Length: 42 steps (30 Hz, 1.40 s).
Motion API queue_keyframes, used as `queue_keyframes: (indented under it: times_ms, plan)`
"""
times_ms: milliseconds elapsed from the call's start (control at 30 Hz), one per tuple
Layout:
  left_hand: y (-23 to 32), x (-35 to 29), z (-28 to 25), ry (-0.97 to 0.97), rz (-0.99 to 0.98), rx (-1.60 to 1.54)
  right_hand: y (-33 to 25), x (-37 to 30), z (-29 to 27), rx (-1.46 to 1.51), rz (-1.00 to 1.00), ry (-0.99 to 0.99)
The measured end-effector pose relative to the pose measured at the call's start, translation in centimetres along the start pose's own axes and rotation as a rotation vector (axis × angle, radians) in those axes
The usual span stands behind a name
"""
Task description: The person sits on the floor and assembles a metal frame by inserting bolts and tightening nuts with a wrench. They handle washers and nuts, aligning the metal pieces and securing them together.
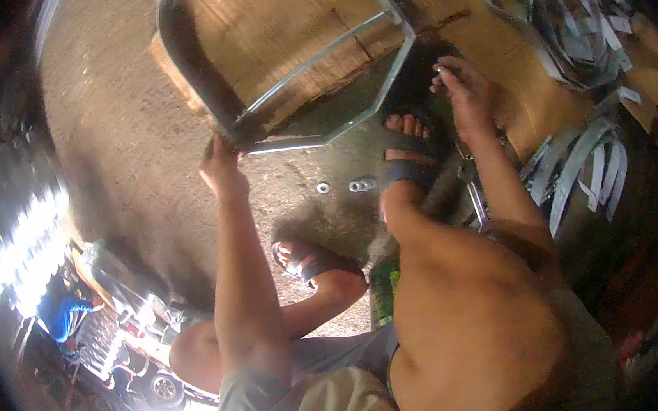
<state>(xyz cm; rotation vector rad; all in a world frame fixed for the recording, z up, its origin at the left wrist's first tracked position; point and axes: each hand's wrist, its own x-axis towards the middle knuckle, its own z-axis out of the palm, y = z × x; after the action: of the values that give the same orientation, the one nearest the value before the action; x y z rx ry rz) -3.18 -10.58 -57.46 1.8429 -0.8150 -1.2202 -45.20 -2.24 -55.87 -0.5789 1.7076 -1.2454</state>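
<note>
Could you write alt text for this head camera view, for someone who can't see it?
A seated person's left hand grips the corner of an angular metal frame on a concrete floor, while the right hand pinches a small part. Washers lie near sandalled feet; metal strips pile at right.

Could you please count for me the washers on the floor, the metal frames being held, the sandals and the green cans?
Washers on the floor: 3, one apart and two touching
Metal frames, gripped by the left hand: 1
Sandals: 2
Green cans: 1
Total: 7
</note>
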Motion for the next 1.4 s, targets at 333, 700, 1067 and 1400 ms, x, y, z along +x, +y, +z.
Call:
queue_keyframes:
  times_ms: [333,700,1067,1400]
  plan:
    - [1.1,0.9,1.6,0.136,-0.135,0.032,1.8,0.7,-8.9,-0.286,-0.031,0.340]
    - [1.0,0.9,1.4,0.209,-0.140,0.138,3.7,-3.3,-7.9,-0.935,-0.092,0.123]
    - [0.3,0.9,0.7,0.271,0.060,0.481,6.0,-0.8,-7.4,-0.988,-0.317,0.010]
    - [0.3,0.6,0.6,0.255,-0.120,0.300,3.6,-0.4,-4.5,-0.773,-0.276,-0.028]
